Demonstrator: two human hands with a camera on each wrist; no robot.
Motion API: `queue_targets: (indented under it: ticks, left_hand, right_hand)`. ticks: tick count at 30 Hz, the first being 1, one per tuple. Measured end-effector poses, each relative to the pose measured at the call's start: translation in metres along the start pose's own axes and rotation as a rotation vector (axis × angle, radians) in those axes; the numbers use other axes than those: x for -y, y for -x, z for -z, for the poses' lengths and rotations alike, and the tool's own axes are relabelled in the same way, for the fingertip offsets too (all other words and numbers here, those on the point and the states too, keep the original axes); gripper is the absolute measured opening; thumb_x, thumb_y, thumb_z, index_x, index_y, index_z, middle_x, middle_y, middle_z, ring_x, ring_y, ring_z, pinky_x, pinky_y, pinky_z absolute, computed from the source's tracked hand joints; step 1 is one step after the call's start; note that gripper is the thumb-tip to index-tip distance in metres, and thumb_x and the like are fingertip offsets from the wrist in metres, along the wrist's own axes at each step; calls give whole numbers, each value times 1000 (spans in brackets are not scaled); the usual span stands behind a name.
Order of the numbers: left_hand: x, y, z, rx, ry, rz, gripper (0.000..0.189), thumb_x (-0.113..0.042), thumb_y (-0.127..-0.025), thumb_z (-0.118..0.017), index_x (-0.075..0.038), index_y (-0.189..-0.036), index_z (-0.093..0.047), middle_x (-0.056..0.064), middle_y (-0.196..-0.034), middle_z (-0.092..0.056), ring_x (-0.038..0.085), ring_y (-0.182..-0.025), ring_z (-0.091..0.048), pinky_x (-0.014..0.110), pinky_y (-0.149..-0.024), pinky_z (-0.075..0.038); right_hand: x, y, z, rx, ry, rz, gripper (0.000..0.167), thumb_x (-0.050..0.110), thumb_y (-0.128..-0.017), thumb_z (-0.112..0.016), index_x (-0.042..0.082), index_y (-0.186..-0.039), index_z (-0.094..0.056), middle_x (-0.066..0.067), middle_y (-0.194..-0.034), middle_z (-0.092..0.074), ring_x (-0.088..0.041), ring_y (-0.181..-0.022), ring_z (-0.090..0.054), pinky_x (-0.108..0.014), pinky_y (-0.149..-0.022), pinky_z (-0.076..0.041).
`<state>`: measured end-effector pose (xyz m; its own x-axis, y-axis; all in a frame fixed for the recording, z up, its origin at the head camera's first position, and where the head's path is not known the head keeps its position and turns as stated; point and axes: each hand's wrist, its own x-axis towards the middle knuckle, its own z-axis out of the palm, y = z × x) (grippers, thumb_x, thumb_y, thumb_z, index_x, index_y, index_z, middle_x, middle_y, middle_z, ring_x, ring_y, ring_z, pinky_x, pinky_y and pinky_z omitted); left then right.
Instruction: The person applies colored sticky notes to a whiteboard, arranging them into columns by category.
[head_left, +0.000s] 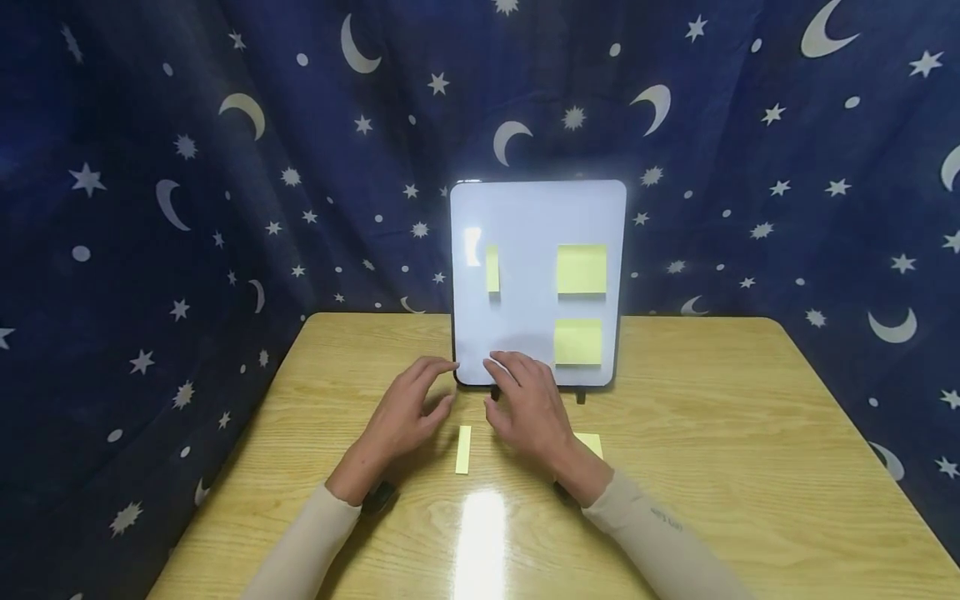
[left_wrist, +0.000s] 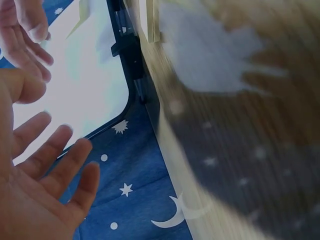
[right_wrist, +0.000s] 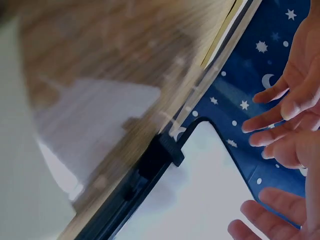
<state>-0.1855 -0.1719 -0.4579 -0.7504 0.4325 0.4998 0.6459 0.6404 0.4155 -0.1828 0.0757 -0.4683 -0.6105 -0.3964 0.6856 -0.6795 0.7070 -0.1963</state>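
Note:
A white board (head_left: 525, 212) with a black rim stands upright at the back of the table. It bears a narrow yellow sticky note (head_left: 492, 268) on the left and two wider yellow sticky notes, an upper one (head_left: 582, 268) and a lower one (head_left: 577, 342), on the right. My left hand (head_left: 405, 410) hovers by the board's lower left corner, fingers loosely bent, palm turned inward. Facing it, my right hand (head_left: 531, 410) is in front of the board's lower edge. Both hands hold nothing. Between them on the table lies a narrow yellow sticky pad (head_left: 463, 450).
A wider yellow sticky pad (head_left: 591, 442) lies partly hidden behind the right wrist. Black feet (head_left: 581, 397) hold the board up on the wooden table (head_left: 712, 450). A dark blue curtain (head_left: 337, 150) with moons and stars hangs around the table.

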Motion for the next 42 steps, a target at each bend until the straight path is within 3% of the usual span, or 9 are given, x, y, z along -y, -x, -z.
queue_targets:
  ticks: [8, 16, 23, 31, 38, 42]
  left_hand:
    - [-3, 11, 1, 137, -38, -9, 42, -16, -96, -76, -14, -137, -67, 0, -135, -64, 23, -126, -63, 49, -105, -51]
    - [-6, 21, 4, 237, -98, -8, 39, -26, -95, -79, -17, -132, -69, -2, -133, -65, 21, -125, -62, 47, -106, -51]
    - [-9, 25, 5, 323, -77, -59, 44, -34, -89, -85, -15, -126, -72, -2, -134, -65, 20, -124, -63, 43, -106, -51]
    - [-12, 29, 1, 417, -99, -59, 51, -44, -82, -91, -17, -121, -73, -4, -132, -66, 19, -123, -63, 41, -107, -51]
    - [-12, 33, -1, 444, -103, -53, 52, -44, -80, -93, -17, -119, -72, -3, -130, -66, 19, -123, -63, 41, -106, -51]
    - [-12, 33, -1, 435, -105, -62, 50, -42, -81, -92, -17, -118, -72, -3, -129, -67, 19, -122, -63, 42, -105, -51]
  right_hand:
    - [7, 4, -4, 28, 14, 58, 48, 21, -86, -80, 5, -130, -71, -11, -136, -68, -33, -126, -62, -54, -101, -50]
    - [15, 9, -3, 129, 2, 29, 43, 20, -86, -83, 4, -124, -73, -8, -137, -68, -30, -128, -61, -50, -106, -47]
    - [19, 14, -2, 220, 8, 15, 42, 28, -90, -81, 5, -124, -73, -6, -138, -67, -28, -130, -58, -48, -108, -46]
    - [20, 16, 0, 287, 16, 32, 41, 28, -90, -80, 6, -125, -73, -6, -137, -67, -28, -130, -58, -47, -108, -46]
    - [22, 17, 2, 366, 15, 61, 43, 29, -90, -78, 6, -126, -72, -5, -136, -67, -26, -129, -58, -45, -108, -46]
    - [24, 17, 3, 391, -15, 67, 37, 26, -89, -78, 6, -119, -73, -5, -133, -69, -27, -126, -59, -46, -109, -45]
